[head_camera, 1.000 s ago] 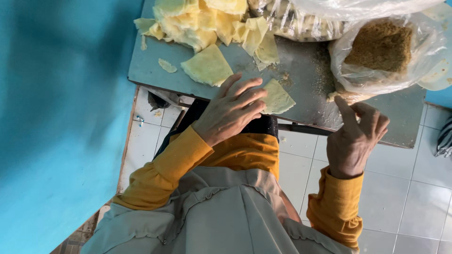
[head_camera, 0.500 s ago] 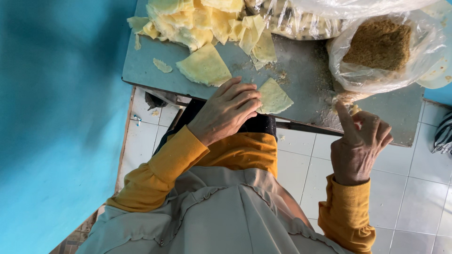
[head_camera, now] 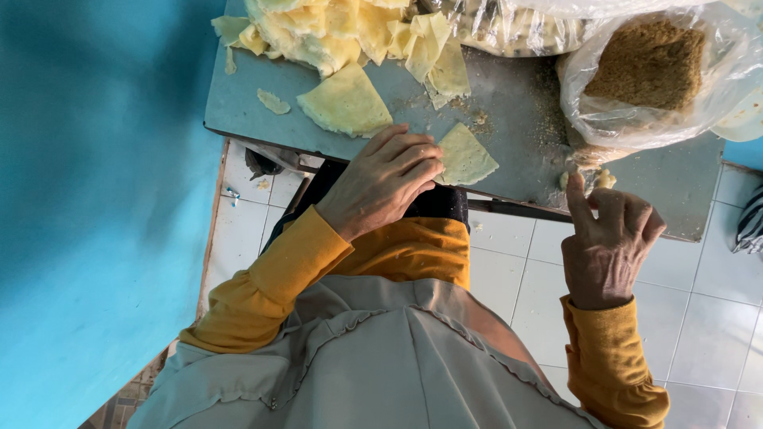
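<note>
1. The yellow wrapper pile (head_camera: pixel 342 32) and the clear bag of brown crumbs (head_camera: pixel 652 71) run off the frame's top edge.
2. The striped object (head_camera: pixel 749 226) is cropped at right.
3. The right hand's (head_camera: pixel 608 250) pinched fingertips hide a small pale piece (head_camera: pixel 602 179).

You have two hands in view: your left hand (head_camera: pixel 381 184) and your right hand (head_camera: pixel 608 248). On the one grey surface (head_camera: pixel 509 127) you can count two separate flat yellow triangular wrappers, one large (head_camera: pixel 345 103) and one smaller (head_camera: pixel 465 156) by your left fingers (head_camera: pixel 413 155). There is one small yellow scrap (head_camera: pixel 273 101) lying alone, and one heaped pile of yellow wrappers (head_camera: pixel 350 28) whose number you cannot tell. One clear plastic bag of brown crumbly filling (head_camera: pixel 652 67) sits at the far right.
</note>
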A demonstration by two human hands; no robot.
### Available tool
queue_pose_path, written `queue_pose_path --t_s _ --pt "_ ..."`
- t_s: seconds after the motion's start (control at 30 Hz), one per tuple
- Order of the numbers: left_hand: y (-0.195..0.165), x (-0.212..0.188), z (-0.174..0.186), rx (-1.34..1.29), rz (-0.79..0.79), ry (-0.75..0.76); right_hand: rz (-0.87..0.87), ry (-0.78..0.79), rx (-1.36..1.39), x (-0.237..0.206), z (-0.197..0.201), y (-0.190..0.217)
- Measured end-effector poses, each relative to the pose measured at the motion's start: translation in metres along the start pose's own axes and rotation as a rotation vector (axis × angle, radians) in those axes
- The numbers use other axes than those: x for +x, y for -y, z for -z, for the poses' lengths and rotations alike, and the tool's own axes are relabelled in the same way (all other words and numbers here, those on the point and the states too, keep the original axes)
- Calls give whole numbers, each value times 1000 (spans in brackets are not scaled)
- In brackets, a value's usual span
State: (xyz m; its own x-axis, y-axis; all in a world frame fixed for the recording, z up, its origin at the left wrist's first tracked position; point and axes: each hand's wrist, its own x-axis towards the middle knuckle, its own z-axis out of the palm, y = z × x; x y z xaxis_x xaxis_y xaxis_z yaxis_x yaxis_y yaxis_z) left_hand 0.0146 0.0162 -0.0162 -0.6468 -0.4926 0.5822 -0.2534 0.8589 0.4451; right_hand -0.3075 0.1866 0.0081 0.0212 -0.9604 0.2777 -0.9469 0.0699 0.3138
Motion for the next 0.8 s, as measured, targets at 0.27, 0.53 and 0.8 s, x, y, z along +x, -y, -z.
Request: queue_pose_path --t_s 0.27,0.53,0.8 --pt "2 -1 -6 -15 -12 -35 -26 -33 57 -4 0 -4" --pt "4 -1 -12 -20 -26 -55 -507 162 1526 33 37 -3" --pt "10 -4 -19 85 -103 -85 -389 538 2711 66 43 58"
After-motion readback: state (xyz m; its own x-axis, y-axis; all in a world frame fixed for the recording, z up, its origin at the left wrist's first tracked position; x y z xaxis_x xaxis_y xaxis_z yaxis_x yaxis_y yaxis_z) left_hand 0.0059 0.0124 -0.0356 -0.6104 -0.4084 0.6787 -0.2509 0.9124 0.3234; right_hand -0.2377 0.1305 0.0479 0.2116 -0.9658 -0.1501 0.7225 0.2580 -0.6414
